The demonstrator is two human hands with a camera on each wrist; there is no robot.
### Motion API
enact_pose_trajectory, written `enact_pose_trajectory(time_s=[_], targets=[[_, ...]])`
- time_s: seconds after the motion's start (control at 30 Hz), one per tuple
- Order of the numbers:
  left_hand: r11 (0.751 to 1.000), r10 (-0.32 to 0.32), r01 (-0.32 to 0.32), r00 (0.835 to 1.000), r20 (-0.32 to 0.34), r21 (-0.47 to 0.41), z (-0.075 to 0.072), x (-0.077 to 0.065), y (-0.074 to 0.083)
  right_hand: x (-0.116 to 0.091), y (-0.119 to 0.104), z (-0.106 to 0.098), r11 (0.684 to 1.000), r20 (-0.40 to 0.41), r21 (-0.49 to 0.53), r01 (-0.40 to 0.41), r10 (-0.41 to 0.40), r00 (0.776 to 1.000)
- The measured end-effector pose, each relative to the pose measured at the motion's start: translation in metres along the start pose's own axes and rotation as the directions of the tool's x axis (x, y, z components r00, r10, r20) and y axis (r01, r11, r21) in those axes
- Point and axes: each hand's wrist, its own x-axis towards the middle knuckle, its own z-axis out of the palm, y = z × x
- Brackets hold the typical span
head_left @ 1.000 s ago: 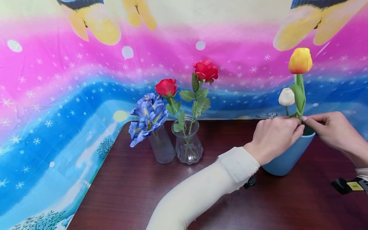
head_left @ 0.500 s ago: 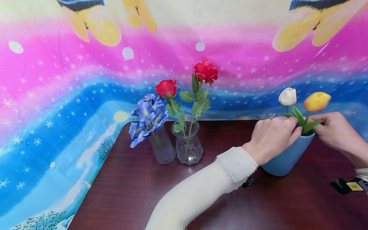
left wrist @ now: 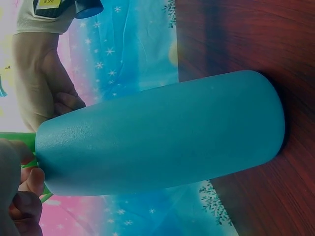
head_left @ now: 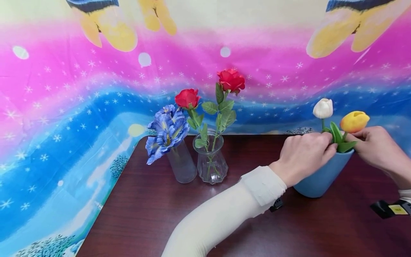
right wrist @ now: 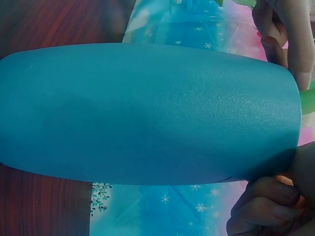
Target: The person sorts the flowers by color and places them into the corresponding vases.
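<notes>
A tall blue vase [head_left: 324,176] stands at the right of the table and leans to the right in the head view. A white tulip [head_left: 323,108] rises from it, and a yellow tulip [head_left: 355,121] sits low over its right rim, with green leaves [head_left: 346,146] at the mouth. My left hand [head_left: 303,155] has thumb and fingers pinched at a tulip stem by the rim; which tulip's stem is hidden. Behind the yellow bloom, my right hand [head_left: 375,150] pinches the yellow tulip low down. Curled fingers [right wrist: 266,209] of the right hand lie against the vase's upper side.
Two red roses [head_left: 231,80] stand in a clear glass vase [head_left: 212,167] left of my hands. Beside it, blue flowers [head_left: 168,132] lean out of a frosted vase [head_left: 183,164]. A printed cloth [head_left: 257,64] hangs behind the dark wooden table [head_left: 144,214].
The yellow tulip has sunk from high above the white one to low at the rim and tipped right. Its leaves now spread at the mouth. Both hands stay almost in place.
</notes>
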Motion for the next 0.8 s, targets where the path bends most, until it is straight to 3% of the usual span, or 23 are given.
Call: enact_pose_trajectory(time_s=[0.8], targets=[[1.000, 0.009, -0.007, 0.998, -0.062, 0.024, -0.003, -0.014, -0.013, -0.002, 0.000, 0.001, 1.000, -0.026, 0.002, 0.020, -0.020, 0.999]])
